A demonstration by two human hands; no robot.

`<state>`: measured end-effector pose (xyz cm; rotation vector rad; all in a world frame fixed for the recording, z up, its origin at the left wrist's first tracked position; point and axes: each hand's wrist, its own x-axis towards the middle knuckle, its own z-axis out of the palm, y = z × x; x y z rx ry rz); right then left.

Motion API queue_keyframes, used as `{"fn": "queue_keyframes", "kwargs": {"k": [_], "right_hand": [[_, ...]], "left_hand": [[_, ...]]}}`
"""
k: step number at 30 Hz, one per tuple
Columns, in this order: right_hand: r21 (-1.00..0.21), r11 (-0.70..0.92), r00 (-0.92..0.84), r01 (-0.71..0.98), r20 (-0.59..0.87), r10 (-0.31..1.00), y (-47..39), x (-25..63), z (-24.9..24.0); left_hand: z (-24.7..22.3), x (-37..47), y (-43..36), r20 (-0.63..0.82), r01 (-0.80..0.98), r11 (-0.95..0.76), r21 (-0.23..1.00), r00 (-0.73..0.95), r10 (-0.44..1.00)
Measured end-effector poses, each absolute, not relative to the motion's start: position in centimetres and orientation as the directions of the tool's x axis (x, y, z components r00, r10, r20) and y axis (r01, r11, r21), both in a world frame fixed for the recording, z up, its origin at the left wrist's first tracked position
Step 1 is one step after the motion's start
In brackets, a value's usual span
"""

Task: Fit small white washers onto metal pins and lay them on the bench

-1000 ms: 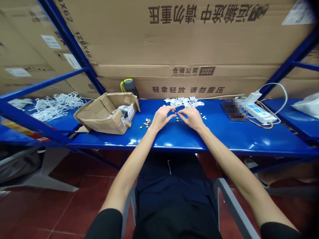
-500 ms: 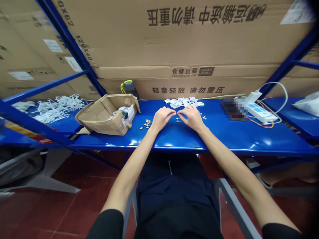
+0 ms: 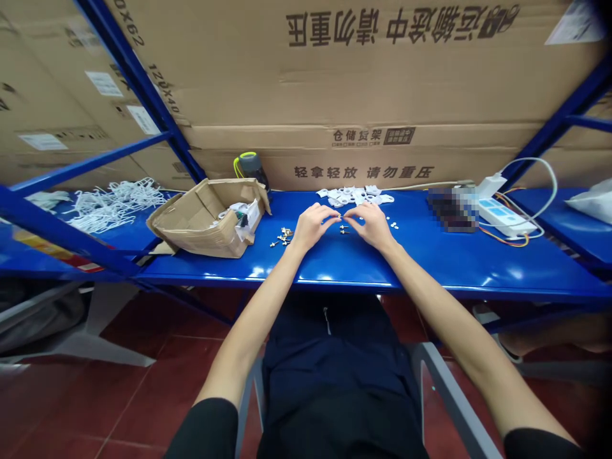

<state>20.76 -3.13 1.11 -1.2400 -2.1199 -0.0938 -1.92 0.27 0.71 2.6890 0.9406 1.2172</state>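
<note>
Grip of my left hand [image 3: 313, 225] pinches one tiny piece [image 3: 340, 217]. Whether my right hand [image 3: 371, 224], just beside, pinches too, I cannot tell. Metal parts [image 3: 285, 239] lie near.

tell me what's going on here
A person's left hand and right hand nearly meet over the blue table; the left seems to pinch a tiny pale piece, too small to identify. Small metal parts lie left of the hands, white pieces lie beyond them, and an open cardboard box stands farther left.
</note>
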Motion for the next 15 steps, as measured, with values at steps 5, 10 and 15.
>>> {"fn": "queue_keyframes", "kwargs": {"k": [5, 10, 15], "right_hand": [[-0.240, 0.536, -0.333, 0.809, 0.564, 0.756, -3.3, 20.7, 1.3], [-0.186, 0.405, -0.264, 0.895, 0.511, 0.818, -3.0, 22.5, 1.4], [-0.149, 0.175, -0.110, 0.973, 0.368, 0.923, -2.4, 25.4, 1.0]], "left_hand": [[0.8, -1.8, 0.3, 0.687, 0.482, -0.832, 0.276, 0.506, 0.521], [0.8, -1.9, 0.3, 0.677, 0.541, -0.789, 0.292, 0.467, 0.570], [0.6, -2.1, 0.6, 0.688, 0.575, -0.767, 0.284, 0.435, 0.581]]}}
